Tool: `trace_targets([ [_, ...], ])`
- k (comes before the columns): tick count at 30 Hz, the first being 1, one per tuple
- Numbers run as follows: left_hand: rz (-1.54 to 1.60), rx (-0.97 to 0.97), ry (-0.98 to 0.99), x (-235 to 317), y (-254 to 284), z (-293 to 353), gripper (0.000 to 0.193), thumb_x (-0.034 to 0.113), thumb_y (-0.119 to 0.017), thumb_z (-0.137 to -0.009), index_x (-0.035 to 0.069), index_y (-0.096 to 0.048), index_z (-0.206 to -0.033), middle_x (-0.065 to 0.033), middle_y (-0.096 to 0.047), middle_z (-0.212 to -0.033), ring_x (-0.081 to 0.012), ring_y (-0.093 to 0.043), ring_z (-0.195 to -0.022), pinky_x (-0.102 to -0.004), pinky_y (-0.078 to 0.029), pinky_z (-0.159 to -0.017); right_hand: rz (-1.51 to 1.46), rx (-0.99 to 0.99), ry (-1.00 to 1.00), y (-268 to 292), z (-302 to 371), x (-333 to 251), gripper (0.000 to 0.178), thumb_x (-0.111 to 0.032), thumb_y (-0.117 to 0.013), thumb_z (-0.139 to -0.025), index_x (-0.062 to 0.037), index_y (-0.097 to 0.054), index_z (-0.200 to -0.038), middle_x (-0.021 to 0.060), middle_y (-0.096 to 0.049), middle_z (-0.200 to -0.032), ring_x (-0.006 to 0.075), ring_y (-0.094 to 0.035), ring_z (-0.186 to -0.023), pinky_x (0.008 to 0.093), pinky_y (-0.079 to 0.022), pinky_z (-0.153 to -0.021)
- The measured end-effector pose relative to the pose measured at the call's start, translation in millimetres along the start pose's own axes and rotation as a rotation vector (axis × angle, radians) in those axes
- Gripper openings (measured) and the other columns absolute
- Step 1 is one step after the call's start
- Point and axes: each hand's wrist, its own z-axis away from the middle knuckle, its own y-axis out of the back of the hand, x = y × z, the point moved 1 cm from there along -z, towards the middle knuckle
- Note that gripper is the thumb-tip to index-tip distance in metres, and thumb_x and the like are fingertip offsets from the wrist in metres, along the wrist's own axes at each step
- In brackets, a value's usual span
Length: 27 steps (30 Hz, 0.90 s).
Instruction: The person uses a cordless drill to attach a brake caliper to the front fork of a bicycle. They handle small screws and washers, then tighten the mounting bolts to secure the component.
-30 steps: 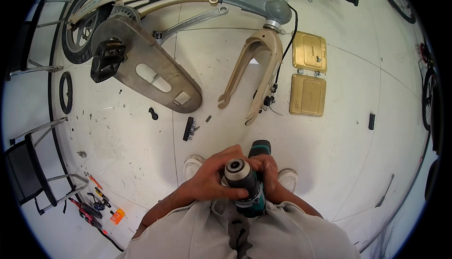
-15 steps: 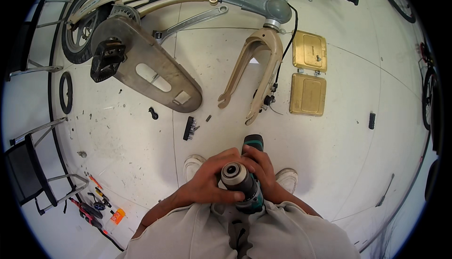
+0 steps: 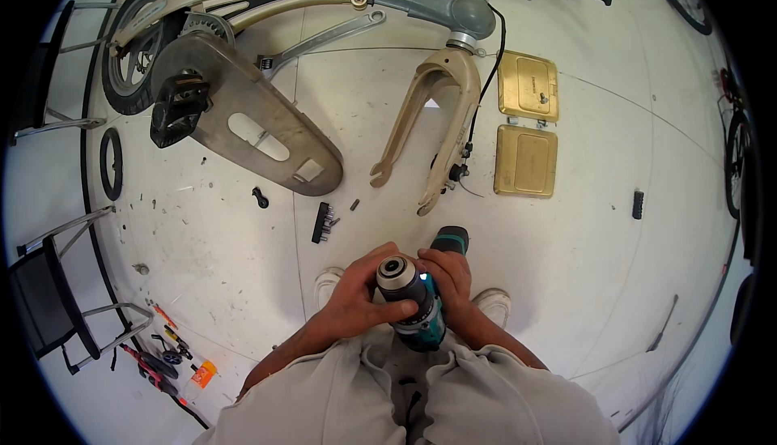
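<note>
Both hands hold a teal-and-black cordless drill (image 3: 417,299) upright over the lap, chuck pointing up at the camera. The left hand (image 3: 356,303) wraps its grip around the chuck; the right hand (image 3: 449,279) clasps the body. A black bit holder (image 3: 322,222) lies on the floor ahead.

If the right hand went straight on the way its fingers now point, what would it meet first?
The right hand grips the drill, fingers pointing toward the left hand across the chuck. It would probably meet the chuck at once, then the left hand's fingers; depth is hard to judge from above.
</note>
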Motion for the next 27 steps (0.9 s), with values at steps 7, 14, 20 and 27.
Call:
trace_targets([
  [7,0.003,0.039,0.021,10.3,-3.3,-0.9,0.046,0.025,-0.075,-0.070,-0.001,-0.061,-0.105,-0.0026,-0.048,-0.091,-0.0118,-0.050,-0.085,-0.0251,-0.039,-0.076,0.090,0.030,0.000,-4.5,3.8,-3.1,0.045,-0.005,-0.061,-0.072,0.0057,-0.058,-0.116,0.0205,-0.056,-0.125,0.0305,-0.061,-0.100,0.0391,-0.048,-0.087],
  [14,-0.179,-0.040,0.001,10.9,-3.2,-4.7,0.040,0.023,-0.075,-0.075,0.003,-0.058,-0.105,-0.0046,-0.049,-0.090,-0.0148,-0.050,-0.084,-0.0287,-0.041,-0.075,0.094,-0.065,-0.013,6.2,-4.0,-0.7,0.038,-0.007,-0.061,-0.071,0.0029,-0.060,-0.108,0.0185,-0.061,-0.113,0.0300,-0.062,-0.096,0.0412,-0.049,-0.085],
  [20,-0.240,-0.148,-0.056,17.9,-9.7,-7.7,0.043,0.022,-0.076,-0.075,0.004,-0.058,-0.109,-0.0057,-0.049,-0.091,-0.0183,-0.050,-0.084,-0.0308,-0.041,-0.076,-0.039,0.009,0.039,3.9,5.2,8.3,0.032,-0.011,-0.063,-0.067,0.0004,-0.060,-0.096,0.0142,-0.063,-0.097,0.0289,-0.063,-0.086,0.0405,-0.050,-0.079],
  [27,-0.260,-0.146,-0.083,14.8,-13.1,-7.2,0.045,0.017,-0.076,-0.065,0.007,-0.061,-0.107,-0.0041,-0.049,-0.086,-0.0161,-0.049,-0.079,-0.0293,-0.040,-0.071,-0.010,0.024,0.071,2.7,12.3,7.7,0.034,-0.012,-0.062,-0.069,0.0016,-0.058,-0.099,0.0154,-0.063,-0.098,0.0288,-0.063,-0.088,0.0425,-0.050,-0.081],
])
